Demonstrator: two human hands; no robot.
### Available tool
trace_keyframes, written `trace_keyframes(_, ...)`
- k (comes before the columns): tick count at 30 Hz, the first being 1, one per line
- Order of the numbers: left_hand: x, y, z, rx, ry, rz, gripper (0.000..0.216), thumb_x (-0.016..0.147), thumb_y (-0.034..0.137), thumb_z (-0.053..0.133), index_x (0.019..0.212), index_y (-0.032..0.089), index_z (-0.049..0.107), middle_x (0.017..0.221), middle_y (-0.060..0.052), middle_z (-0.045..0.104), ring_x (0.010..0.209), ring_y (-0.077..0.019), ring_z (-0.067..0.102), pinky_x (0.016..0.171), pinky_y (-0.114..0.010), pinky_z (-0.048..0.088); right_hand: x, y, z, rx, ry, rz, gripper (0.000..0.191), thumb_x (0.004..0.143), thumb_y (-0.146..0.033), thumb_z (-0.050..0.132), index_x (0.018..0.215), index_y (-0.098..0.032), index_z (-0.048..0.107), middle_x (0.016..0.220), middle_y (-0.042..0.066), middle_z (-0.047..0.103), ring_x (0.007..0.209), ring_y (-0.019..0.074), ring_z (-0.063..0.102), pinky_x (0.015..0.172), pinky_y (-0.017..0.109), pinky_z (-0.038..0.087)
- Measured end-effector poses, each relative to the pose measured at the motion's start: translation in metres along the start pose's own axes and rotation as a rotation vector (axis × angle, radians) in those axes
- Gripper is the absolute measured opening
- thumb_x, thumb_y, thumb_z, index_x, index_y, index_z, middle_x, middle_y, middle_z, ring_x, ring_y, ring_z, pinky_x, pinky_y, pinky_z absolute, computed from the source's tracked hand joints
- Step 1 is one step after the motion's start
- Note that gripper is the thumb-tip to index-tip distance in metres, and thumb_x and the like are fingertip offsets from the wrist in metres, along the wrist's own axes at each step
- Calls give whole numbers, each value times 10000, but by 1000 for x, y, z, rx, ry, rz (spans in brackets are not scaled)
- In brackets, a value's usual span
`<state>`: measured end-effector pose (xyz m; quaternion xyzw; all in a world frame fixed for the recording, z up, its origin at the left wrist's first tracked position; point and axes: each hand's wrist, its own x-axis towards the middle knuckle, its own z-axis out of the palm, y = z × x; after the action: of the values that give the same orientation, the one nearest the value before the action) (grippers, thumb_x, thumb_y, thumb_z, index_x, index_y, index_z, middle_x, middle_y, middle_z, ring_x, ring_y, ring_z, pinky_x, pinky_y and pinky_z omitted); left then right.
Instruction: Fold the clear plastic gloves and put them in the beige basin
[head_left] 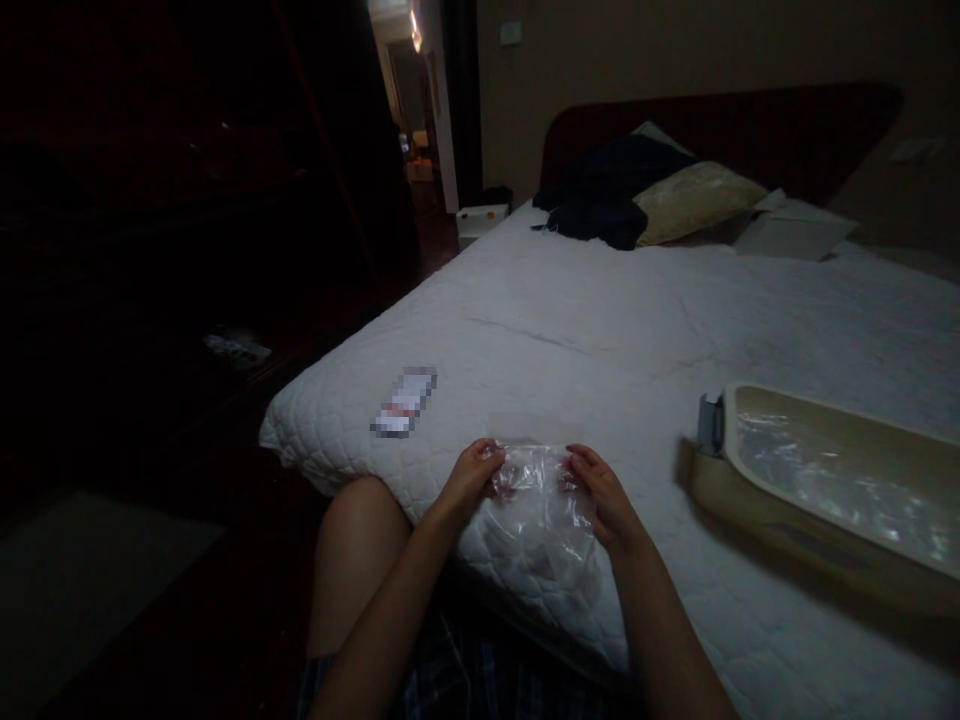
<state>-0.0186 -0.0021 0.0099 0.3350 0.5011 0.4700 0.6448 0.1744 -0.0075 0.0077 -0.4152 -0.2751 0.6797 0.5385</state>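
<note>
A clear plastic bag (541, 500) is stretched between my two hands above the near corner of the bed. My left hand (478, 472) pinches its upper left edge. At the upper right edge, my right hand (600, 488) grips the same bag, thumb and fingers closed. Some fingers show blurrily through the film. To the right on the bed stands a beige plastic storage box (810, 535) with a grey side latch, and clear plastic bags (832, 470) lie inside it. A pixelated flat rectangular thing (405, 402) rests on the bed to the left of my hands.
The white quilted bed (570, 310) fills the middle and right. Dark clothing (611, 190), a yellowish pillow (701, 200) and a pale flat box-like thing (795, 230) lie near the headboard (795, 125). A crumpled plastic wrapper (238, 348) is in the dark area at left.
</note>
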Motion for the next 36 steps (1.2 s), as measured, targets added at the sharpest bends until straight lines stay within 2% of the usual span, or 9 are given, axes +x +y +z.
trace_keyframes(11,2,16,-16,-148,169,13,238,724,318,566,892,176,473,696,2,594,456,-97,562,400,-189,413,6,4,-7,44,39,-23,272,615,-299,743,850,-247,617,719,-33,648,618,93,580,571,202,461)
trace_keyframes(14,-2,16,-17,69,348,217,235,745,345,532,912,191,470,795,-23,595,565,-126,596,463,-230,461,7,4,-7,43,76,-46,264,614,-314,737,842,-253,620,711,-31,649,611,105,583,558,220,473)
trace_keyframes(17,-12,14,-14,491,483,557,173,764,323,518,882,197,535,895,-62,598,797,-172,603,694,-309,507,6,3,-5,36,75,-40,268,617,-323,734,854,-259,625,713,-34,650,624,107,585,584,231,490)
trace_keyframes(18,-15,13,-12,643,432,675,160,772,305,512,880,197,558,923,-75,604,872,-188,590,786,-337,490,5,3,-4,37,73,-37,269,617,-321,735,856,-259,627,713,-35,649,631,105,584,590,229,492)
trace_keyframes(20,-22,11,-6,920,174,854,196,792,274,488,943,197,587,1003,-98,613,988,-214,560,909,-384,433,5,2,-3,49,71,-32,269,619,-314,736,859,-258,629,712,-37,646,641,103,582,593,223,490)
trace_keyframes(22,-25,8,0,1141,-96,920,285,818,262,452,1068,190,568,1108,-117,594,1070,-232,529,955,-415,398,5,2,-2,60,74,-30,270,619,-308,737,860,-254,629,712,-33,645,640,107,582,587,229,489)
trace_keyframes(24,-26,5,3,1297,-209,919,349,837,267,422,1158,176,524,1201,-132,547,1140,-250,484,980,-446,370,5,3,-3,57,81,-43,266,622,-307,734,860,-249,629,720,-23,647,643,119,585,585,242,489)
trace_keyframes(32,-22,11,-21,1489,-88,900,488,786,359,515,1222,145,469,1348,-165,404,1282,-298,311,1026,-502,293,10,4,-4,-5,128,-137,242,627,-310,727,834,-256,614,708,-25,627,633,117,572,558,229,480)
trace_keyframes(36,-22,12,-28,1539,-70,879,496,801,344,492,1255,154,439,1325,-156,436,1243,-277,376,1038,-499,271,14,5,-3,-59,209,-171,261,635,-347,705,852,-245,601,760,-5,627,688,135,592,603,256,495)
